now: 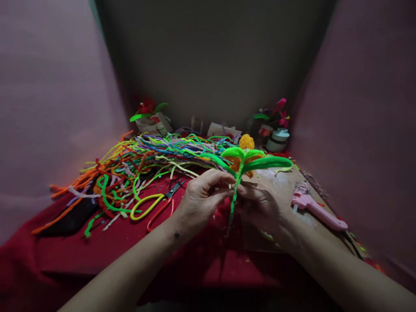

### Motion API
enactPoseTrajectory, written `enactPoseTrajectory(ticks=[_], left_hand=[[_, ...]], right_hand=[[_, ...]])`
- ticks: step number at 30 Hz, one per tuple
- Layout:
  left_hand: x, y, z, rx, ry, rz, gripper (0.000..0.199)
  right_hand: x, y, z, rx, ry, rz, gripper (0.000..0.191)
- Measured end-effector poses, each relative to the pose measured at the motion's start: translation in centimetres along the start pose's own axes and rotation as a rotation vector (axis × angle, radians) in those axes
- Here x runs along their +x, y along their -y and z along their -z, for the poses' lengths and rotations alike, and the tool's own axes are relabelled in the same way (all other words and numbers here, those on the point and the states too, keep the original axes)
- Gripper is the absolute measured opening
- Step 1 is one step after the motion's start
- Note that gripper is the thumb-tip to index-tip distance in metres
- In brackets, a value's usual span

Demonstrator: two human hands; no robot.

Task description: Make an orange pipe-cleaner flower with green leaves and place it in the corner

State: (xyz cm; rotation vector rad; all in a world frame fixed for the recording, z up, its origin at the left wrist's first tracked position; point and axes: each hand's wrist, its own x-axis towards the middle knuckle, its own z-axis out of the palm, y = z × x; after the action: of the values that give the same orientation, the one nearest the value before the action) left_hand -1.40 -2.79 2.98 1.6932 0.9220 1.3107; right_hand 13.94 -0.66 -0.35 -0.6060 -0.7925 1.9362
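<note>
A pipe-cleaner flower (239, 173) stands nearly upright between my hands, with bright green leaves spreading at its top and a twisted green stem running down. Orange petals and a yellow-orange ball-like part show behind the leaves. My left hand (204, 195) pinches the stem from the left just under the leaves. From the right, my right hand (260, 203) closes its fingertips on the same stem; some of its fingers are in shadow. Scissors (162, 203) with one yellow and one red handle lie beside my left hand, blades partly apart.
Loose pipe cleaners (156, 151) in many colours heap across the back and left of the red cloth (65, 258). A pink glue gun (318, 210) rests on a brown board (286, 184) at the right. Behind stand a pale lidded jar (278, 139) and finished flowers (281, 110).
</note>
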Motion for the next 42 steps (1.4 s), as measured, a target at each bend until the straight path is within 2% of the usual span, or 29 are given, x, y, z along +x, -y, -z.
enactPoseTrajectory(ticks=[3,6,10,13,15,19,22,26,30,35,37,42], left_hand=[[0.2,0.2,0.1,0.023,0.051,0.004,0.002],[0.2,0.1,0.0,0.043,0.061,0.064,0.004],[0.4,-0.3,-0.5,-0.005,0.047,0.256,0.009],[0.5,-0.6,-0.8,-0.084,0.081,0.411,0.012],[0.4,-0.6,-1.0,-0.127,0.098,0.463,0.013],[-0.1,0.2,-1.3,-0.366,-0.009,0.418,0.019],[-0.6,0.9,-1.7,-0.480,-0.017,0.392,0.021],[-0.8,0.8,-1.8,-0.364,-0.123,0.339,0.020],[-0.9,0.2,-1.2,-0.275,-0.118,0.329,0.019],[-1.4,-0.1,-1.1,0.002,-0.156,0.157,0.010],[-1.4,-0.2,-1.4,0.001,-0.144,0.118,0.009],[-0.3,-0.8,-1.7,-0.109,-0.139,0.120,0.011]], right_hand=[[0.0,-0.3,0.2,0.031,0.035,-0.026,0.019],[-0.1,-0.3,0.3,0.018,0.050,-0.041,0.020],[-0.3,-0.1,0.2,-0.031,0.043,-0.024,0.022],[-0.5,-0.1,-0.2,-0.091,0.026,0.063,0.018],[-0.7,-0.1,-0.4,-0.120,-0.002,0.114,0.014],[-1.0,-0.2,-0.8,-0.154,-0.036,0.119,0.012],[-1.1,-0.2,-0.9,-0.146,-0.057,0.124,0.014],[-1.1,-0.1,-1.2,-0.161,-0.057,0.133,0.014],[-1.2,0.0,-1.2,-0.246,-0.008,0.209,0.008],[-1.2,-0.4,-0.9,-0.284,-0.023,0.306,0.013],[-1.2,-0.5,-1.0,-0.309,-0.012,0.321,0.014],[-1.3,-0.7,-1.0,-0.371,-0.042,0.343,0.013]])
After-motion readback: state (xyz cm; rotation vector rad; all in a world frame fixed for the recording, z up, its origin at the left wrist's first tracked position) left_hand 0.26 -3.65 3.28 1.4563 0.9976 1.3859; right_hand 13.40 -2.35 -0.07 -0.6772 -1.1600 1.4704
